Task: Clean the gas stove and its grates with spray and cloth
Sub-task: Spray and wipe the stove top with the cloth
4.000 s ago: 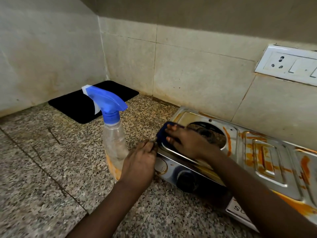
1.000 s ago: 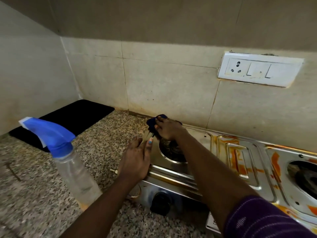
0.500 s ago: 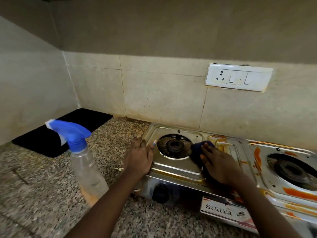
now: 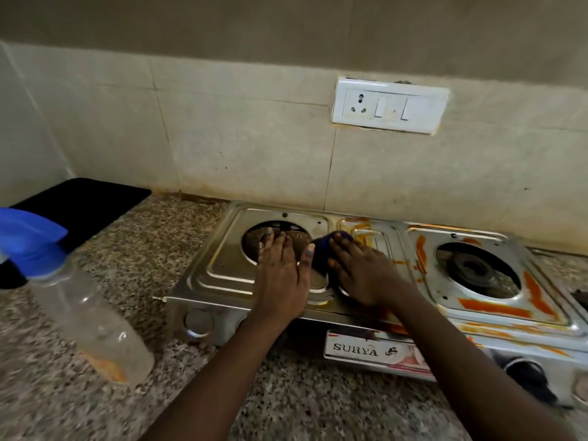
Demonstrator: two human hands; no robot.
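A steel two-burner gas stove point(image 4: 222, 268) stands on the granite counter, with no grates on it. Orange streaks cover its middle and right side. My left hand point(image 4: 281, 272) lies flat with straight fingers over the left burner well. My right hand point(image 4: 359, 272) presses a dark blue cloth point(image 4: 321, 246) onto the stove top between the left burner and the centre panel; most of the cloth is hidden under the fingers. A clear spray bottle point(image 4: 86, 316) with a blue trigger head stands on the counter to the left, apart from both hands.
A black mat point(image 4: 82, 202) lies in the back left corner against the tiled wall. A white socket and switch plate point(image 4: 389, 105) is on the wall above the stove. The right burner point(image 4: 474, 268) sits uncovered. Black knobs are on the stove front.
My left hand has moved from the stove's left edge onto the left burner well. My right hand with the cloth has stayed between burner and centre panel. The view has shifted right.
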